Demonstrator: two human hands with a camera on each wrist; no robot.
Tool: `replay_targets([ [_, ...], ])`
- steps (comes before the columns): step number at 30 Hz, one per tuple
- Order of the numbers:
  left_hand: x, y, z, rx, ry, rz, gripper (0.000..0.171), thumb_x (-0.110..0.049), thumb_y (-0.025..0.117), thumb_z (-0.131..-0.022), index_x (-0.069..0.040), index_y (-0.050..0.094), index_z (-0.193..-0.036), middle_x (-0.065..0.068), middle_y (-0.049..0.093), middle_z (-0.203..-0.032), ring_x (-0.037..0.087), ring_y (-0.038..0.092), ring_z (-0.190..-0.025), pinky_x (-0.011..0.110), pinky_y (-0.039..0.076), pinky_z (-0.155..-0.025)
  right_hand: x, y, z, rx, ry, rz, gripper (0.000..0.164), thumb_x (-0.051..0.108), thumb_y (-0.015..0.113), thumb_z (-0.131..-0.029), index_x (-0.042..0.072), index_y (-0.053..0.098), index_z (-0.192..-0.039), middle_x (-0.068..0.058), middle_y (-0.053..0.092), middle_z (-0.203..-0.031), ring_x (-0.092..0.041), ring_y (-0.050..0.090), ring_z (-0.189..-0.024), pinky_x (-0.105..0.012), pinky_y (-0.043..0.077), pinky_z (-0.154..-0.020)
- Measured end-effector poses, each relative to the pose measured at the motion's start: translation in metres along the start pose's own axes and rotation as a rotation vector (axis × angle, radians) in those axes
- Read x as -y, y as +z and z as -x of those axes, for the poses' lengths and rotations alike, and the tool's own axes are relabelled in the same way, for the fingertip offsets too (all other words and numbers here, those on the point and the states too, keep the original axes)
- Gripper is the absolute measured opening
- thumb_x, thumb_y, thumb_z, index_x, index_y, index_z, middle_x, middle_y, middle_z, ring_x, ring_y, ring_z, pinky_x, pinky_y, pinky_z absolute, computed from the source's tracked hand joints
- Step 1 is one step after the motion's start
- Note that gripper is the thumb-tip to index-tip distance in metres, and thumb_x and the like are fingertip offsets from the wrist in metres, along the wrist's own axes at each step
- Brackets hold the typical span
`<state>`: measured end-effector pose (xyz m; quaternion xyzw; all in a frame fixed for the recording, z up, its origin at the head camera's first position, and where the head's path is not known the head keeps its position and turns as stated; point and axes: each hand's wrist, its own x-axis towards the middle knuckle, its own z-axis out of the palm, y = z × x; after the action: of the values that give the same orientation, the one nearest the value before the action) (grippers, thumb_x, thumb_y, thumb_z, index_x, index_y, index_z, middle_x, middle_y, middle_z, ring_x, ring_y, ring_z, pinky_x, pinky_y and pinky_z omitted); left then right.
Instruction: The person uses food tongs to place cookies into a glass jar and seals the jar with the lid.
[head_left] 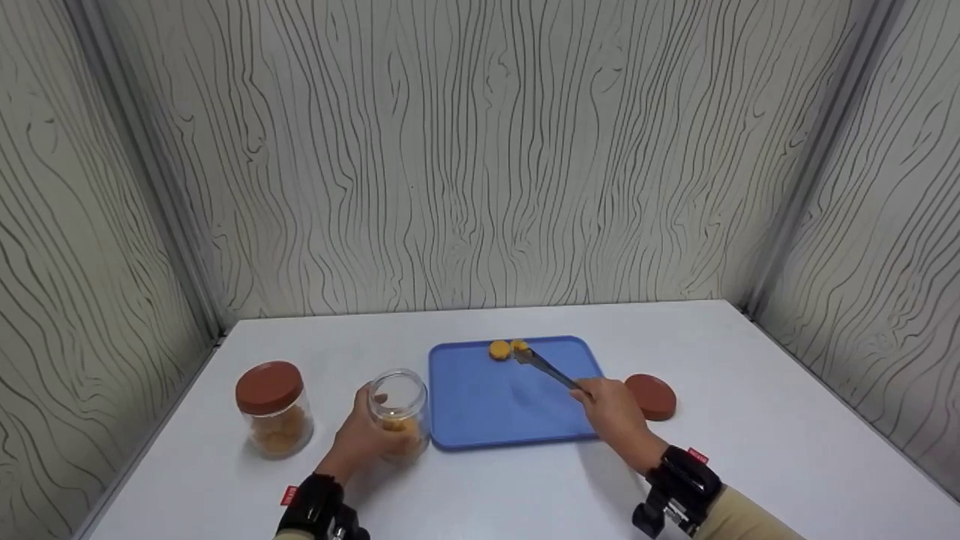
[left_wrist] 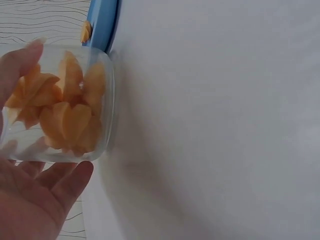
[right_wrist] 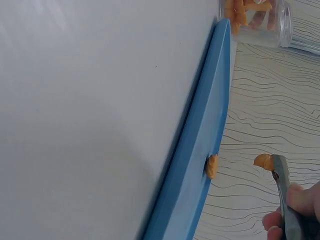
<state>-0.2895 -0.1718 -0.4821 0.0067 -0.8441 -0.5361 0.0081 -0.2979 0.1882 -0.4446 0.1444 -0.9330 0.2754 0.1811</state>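
Note:
My left hand (head_left: 364,435) grips an uncapped clear jar (head_left: 400,396) from its left side, fingers and thumb wrapped round it. Inside lie several orange star-shaped pieces (left_wrist: 70,112), heaped at the bottom. With my right hand (head_left: 615,416) I hold metal tongs (head_left: 551,370). Pinched at their tips is one orange piece (right_wrist: 263,161), raised above the blue tray (head_left: 487,405). Another orange piece (head_left: 499,349) rests on the tray near its far edge, left of the tong tips in the head view.
A second jar (head_left: 277,427), with orange pieces inside, stands at the left under a brown-red lid (head_left: 268,386). Another brown-red lid (head_left: 652,396) lies right of the tray, behind my right hand. Wood-patterned panels (head_left: 487,150) surround the white table (head_left: 757,435) at back and sides.

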Motion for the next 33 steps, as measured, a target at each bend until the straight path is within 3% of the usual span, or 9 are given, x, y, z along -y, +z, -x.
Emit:
replay_targets([
  [6,0.001,0.000,0.000,-0.001,-0.002,0.003,0.108,-0.016,0.089,-0.064,0.002,0.021,-0.146,0.025,0.044,-0.140,0.041,0.043,-0.128,0.055,0.034,-0.105,0.010,-0.003,0.003,0.006,-0.024,-0.015,0.005,0.005,0.067,-0.089,0.003,0.069,-0.085,-0.001,0.055,-0.066,-0.014,0.044,-0.061,-0.027,0.037,-0.054],
  [11,0.002,0.000,0.000,-0.006,0.002,-0.016,0.106,-0.016,0.089,-0.065,0.004,0.022,-0.145,0.025,0.044,-0.140,0.040,0.044,-0.128,0.053,0.035,-0.105,0.016,-0.005,0.004,0.042,-0.036,-0.052,0.007,0.006,0.065,-0.091,0.006,0.067,-0.084,0.004,0.045,-0.063,-0.012,0.039,-0.059,-0.027,0.032,-0.055],
  [14,0.001,0.000,0.000,-0.006,0.001,-0.026,0.105,-0.017,0.088,-0.065,0.004,0.023,-0.145,0.025,0.044,-0.140,0.039,0.043,-0.128,0.052,0.036,-0.105,0.021,-0.005,0.005,0.056,-0.052,-0.071,0.007,0.006,0.063,-0.092,0.006,0.067,-0.086,0.003,0.046,-0.065,-0.012,0.040,-0.060,-0.027,0.032,-0.057],
  [18,0.000,0.000,0.000,-0.007,0.007,-0.026,0.106,-0.017,0.089,-0.065,0.005,0.022,-0.145,0.026,0.045,-0.139,0.040,0.043,-0.128,0.053,0.035,-0.105,0.030,-0.006,0.007,0.036,-0.090,-0.062,0.007,0.006,0.065,-0.091,0.001,0.069,-0.092,-0.003,0.062,-0.078,-0.017,0.053,-0.068,-0.030,0.043,-0.060],
  [22,-0.001,0.000,0.000,-0.010,0.014,-0.018,0.106,-0.017,0.089,-0.065,0.005,0.023,-0.144,0.026,0.046,-0.138,0.040,0.044,-0.127,0.053,0.035,-0.105,0.040,-0.005,0.009,0.009,-0.136,-0.049,0.010,0.006,0.066,-0.090,-0.001,0.071,-0.095,-0.009,0.068,-0.086,-0.023,0.062,-0.076,-0.034,0.049,-0.064],
  [28,-0.002,-0.001,0.000,0.008,-0.018,0.021,0.108,-0.018,0.090,-0.064,0.003,0.023,-0.146,0.026,0.043,-0.141,0.039,0.043,-0.129,0.054,0.033,-0.107,0.052,-0.002,0.009,0.010,-0.219,-0.111,0.013,0.007,0.064,-0.092,-0.004,0.070,-0.096,-0.008,0.065,-0.083,-0.022,0.060,-0.072,-0.031,0.048,-0.062],
  [33,-0.003,0.000,0.002,0.004,-0.007,0.031,0.105,-0.017,0.090,-0.064,0.002,0.025,-0.145,0.027,0.044,-0.140,0.041,0.043,-0.128,0.054,0.033,-0.106,0.064,0.002,0.009,0.009,-0.285,-0.172,0.014,0.008,0.063,-0.093,-0.004,0.070,-0.096,-0.006,0.063,-0.080,-0.020,0.057,-0.069,-0.032,0.048,-0.062],
])
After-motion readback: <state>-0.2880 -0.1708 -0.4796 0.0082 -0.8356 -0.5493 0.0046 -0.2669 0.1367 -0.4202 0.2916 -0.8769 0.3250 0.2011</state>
